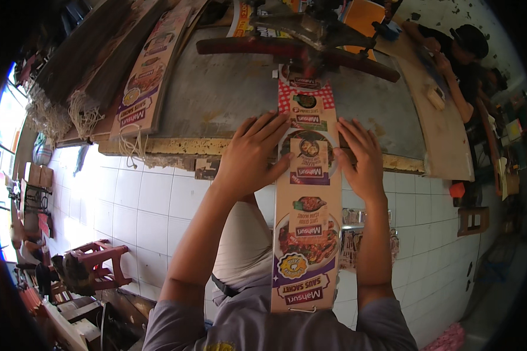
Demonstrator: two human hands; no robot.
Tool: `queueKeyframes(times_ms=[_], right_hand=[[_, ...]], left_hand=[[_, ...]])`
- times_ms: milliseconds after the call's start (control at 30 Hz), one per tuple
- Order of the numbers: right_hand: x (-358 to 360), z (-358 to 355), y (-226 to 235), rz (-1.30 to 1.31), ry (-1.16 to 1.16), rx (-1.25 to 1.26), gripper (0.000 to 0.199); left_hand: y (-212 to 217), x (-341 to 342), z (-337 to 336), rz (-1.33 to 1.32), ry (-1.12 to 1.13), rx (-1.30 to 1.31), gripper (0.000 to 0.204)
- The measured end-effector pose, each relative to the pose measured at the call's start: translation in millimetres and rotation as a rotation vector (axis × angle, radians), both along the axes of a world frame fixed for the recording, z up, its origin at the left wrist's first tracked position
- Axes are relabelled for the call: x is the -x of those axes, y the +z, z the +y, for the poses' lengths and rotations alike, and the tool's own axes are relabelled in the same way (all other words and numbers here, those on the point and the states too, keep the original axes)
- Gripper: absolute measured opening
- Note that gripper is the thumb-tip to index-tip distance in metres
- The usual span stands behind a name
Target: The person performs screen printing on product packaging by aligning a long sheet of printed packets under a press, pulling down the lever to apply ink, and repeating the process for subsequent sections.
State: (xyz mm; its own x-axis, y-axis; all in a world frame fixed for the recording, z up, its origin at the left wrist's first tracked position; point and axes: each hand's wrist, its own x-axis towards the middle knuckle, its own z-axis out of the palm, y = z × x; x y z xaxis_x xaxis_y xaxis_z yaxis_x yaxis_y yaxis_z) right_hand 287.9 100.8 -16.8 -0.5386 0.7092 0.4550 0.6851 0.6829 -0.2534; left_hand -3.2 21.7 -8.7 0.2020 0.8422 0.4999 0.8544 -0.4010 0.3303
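Note:
A long tan printed strip [308,202] with food pictures and purple bands runs from the workbench [216,93] down over its front edge toward my body. A small metal hook shows at its near end. My left hand [250,153] lies flat on the strip's left edge, fingers stretched toward the far side and thumb over the print. On the opposite edge rests my right hand [362,159], its fingers likewise extended. Beyond both hands, a dark metal fixture with a red crossbar [246,45] stands over the strip's far end and partly hides it.
At the left, stacked similar strips [143,76] with white strings [136,147] hang over the bench edge. A brown board [442,140] lies at the right, where another person [459,55] sits. A red stool [108,257] stands on the white tiled floor [149,199].

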Motion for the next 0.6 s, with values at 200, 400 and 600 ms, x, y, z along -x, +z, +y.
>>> queueKeyframes(times_ms=[200, 400, 600], right_hand=[[0.7, 2.4, 0.4, -0.013, -0.020, -0.003, 0.050], [-7.1, 2.2, 7.5, -0.004, 0.039, 0.045, 0.048], [-108.6, 81.7, 19.6, 0.141, -0.276, 0.178, 0.047]], left_hand=[[-5.7, -0.3, 3.1, -0.013, -0.001, -0.052, 0.061], [-8.7, 1.4, 1.9, -0.032, -0.005, -0.043, 0.062], [-7.0, 1.9, -7.4, -0.013, 0.034, -0.013, 0.066]])
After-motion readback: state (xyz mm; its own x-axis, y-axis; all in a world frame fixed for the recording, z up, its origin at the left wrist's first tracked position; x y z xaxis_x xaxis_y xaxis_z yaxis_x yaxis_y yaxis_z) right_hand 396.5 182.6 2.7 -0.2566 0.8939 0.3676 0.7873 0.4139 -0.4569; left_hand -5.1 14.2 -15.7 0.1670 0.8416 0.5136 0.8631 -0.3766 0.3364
